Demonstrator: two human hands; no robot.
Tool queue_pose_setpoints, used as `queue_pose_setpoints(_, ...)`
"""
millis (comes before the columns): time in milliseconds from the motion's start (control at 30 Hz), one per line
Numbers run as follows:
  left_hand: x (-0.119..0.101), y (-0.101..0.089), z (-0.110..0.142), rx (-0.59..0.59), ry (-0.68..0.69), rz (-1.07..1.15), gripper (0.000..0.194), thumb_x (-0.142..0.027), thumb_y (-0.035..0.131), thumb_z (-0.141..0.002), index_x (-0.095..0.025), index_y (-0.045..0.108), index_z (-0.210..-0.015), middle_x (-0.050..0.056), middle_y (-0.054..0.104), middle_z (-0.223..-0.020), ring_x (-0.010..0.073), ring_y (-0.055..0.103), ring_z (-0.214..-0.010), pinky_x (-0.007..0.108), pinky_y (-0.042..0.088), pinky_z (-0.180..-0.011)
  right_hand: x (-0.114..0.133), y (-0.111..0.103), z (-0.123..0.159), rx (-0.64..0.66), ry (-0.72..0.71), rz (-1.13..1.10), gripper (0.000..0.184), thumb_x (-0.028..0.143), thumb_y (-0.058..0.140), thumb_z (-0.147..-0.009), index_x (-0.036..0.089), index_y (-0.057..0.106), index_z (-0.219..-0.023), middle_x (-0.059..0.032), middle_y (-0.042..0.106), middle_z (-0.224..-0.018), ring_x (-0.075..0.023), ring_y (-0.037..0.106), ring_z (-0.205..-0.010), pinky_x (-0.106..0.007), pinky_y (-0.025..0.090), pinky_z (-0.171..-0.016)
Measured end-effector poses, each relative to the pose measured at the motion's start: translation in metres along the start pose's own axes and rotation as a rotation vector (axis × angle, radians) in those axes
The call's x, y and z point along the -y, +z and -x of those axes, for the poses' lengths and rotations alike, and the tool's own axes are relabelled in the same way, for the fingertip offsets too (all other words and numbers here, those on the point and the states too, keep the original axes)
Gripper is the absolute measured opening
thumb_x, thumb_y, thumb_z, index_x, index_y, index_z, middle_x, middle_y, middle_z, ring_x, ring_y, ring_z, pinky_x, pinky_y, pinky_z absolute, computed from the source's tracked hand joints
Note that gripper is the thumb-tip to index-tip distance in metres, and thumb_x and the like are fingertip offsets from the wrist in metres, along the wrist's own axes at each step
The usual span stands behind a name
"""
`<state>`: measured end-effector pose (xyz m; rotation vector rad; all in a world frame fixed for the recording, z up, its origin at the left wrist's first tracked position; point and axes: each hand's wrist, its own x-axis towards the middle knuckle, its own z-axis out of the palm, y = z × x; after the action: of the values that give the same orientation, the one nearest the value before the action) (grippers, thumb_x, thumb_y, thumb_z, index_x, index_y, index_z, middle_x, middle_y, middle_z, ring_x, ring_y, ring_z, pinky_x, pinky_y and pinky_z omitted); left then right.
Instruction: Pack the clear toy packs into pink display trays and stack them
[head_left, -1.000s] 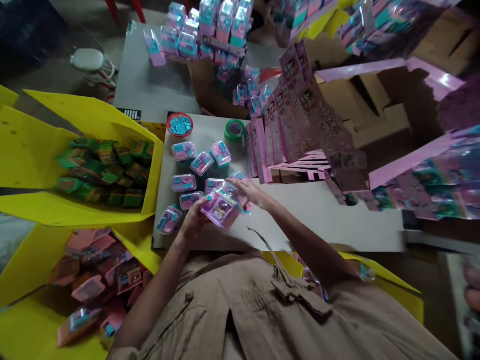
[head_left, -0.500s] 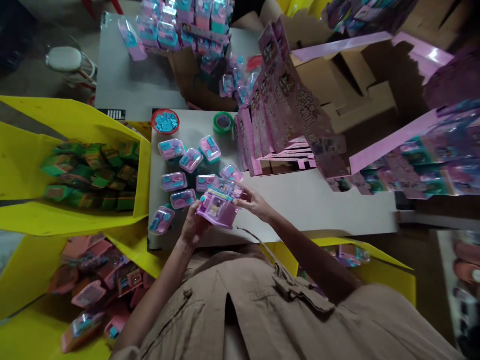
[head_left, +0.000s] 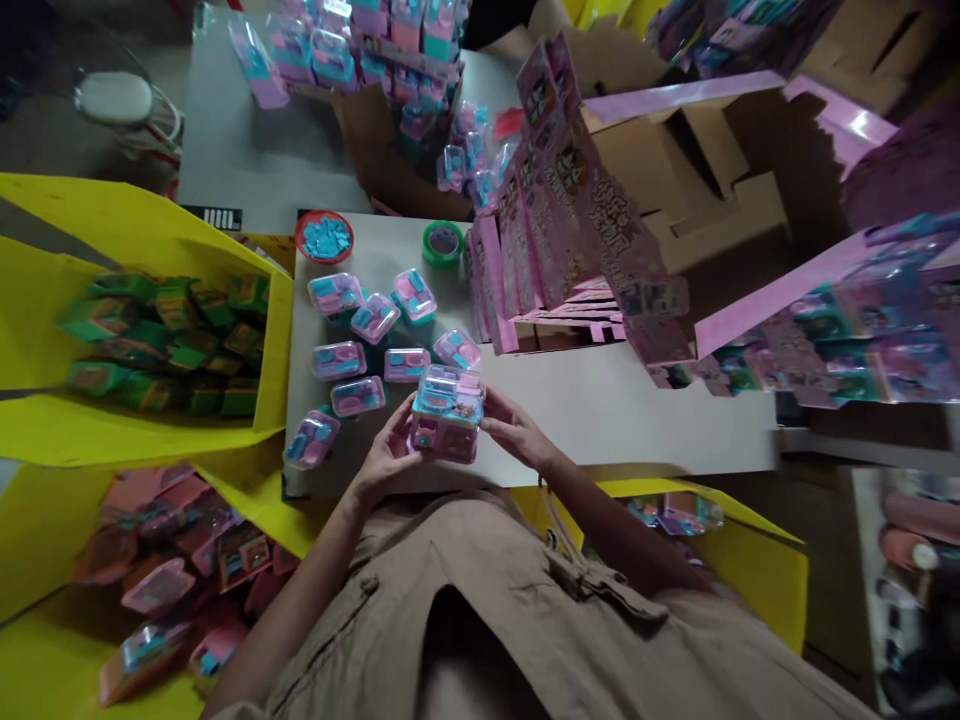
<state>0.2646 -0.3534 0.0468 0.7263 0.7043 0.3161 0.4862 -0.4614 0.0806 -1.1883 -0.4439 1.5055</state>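
Between my two hands, above the table's front edge, is a pink and blue plastic toy box with a clear top (head_left: 448, 412). My left hand (head_left: 388, 455) grips its left side, fingers wrapped round the lower corner. On the opposite side, my right hand (head_left: 514, 425) holds the right edge with its fingertips. Just beyond and to the left, several similar small clear-topped boxes lie on the white table, among them one box (head_left: 407, 365) close behind the held one and another box (head_left: 312, 440) near the left corner.
A red bowl of blue pieces (head_left: 324, 237) and a green tape roll (head_left: 442, 243) stand at the back. Pink printed cartons (head_left: 555, 210) fill the right rear. Yellow bins hold green toys (head_left: 180, 330) at left and pink toys (head_left: 172, 540) below. A white stool (head_left: 112, 98) stands far left.
The toy box has been turned, so its clear top now faces me more and its front wall less. Both hands have shifted their hold on it. The whole view has drifted slightly.
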Motion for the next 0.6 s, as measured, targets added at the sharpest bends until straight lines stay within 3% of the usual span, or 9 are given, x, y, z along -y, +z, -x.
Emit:
queue_pose_setpoints(167,0.01,-0.007,0.0,-0.039,0.0,0.0,0.1,-0.032,0.1,-0.063,-0.025,0.057,-0.153,0.017,0.055,-0.159,0.0367,0.055,-0.145,0.041,0.052,-0.114,-0.008,-0.004,0.004,0.02,0.025,0.009,0.08,0.05,0.09,-0.079,0.034,0.059,-0.151,-0.0061,0.059,-0.157,-0.0276,0.056,-0.144,-0.045,0.041,-0.124)
queue_pose_setpoints(300,0.01,-0.008,0.002,-0.067,-0.072,-0.051,0.093,-0.032,0.099,-0.065,-0.022,0.062,-0.149,0.016,0.064,-0.15,0.0369,0.057,-0.143,0.046,0.049,-0.119,-0.013,-0.006,0.005,-0.076,0.058,0.043,0.075,0.056,0.089,-0.079,0.032,0.064,-0.146,-0.0062,0.061,-0.155,-0.0279,0.058,-0.141,-0.044,0.043,-0.123)
queue_pose_setpoints(433,0.007,-0.004,0.003,-0.103,-0.142,-0.088,0.086,-0.037,0.098,-0.067,-0.019,0.067,-0.145,0.015,0.07,-0.141,0.037,0.063,-0.135,0.05,0.051,-0.115,-0.022,-0.011,0.006,-0.173,0.143,0.055,0.077,0.066,0.086,-0.077,0.031,0.067,-0.143,-0.0073,0.066,-0.148,-0.0278,0.062,-0.134,-0.042,0.052,-0.113)
queue_pose_setpoints(600,0.009,0.0,0.003,-0.096,-0.169,-0.073,0.078,-0.041,0.097,-0.068,-0.017,0.072,-0.138,0.014,0.073,-0.139,0.0364,0.063,-0.135,0.049,0.048,-0.119,-0.034,-0.018,0.01,-0.222,0.238,0.005,0.074,0.067,0.088,-0.074,0.031,0.071,-0.136,-0.0054,0.071,-0.141,-0.0242,0.068,-0.123,-0.037,0.055,-0.106)
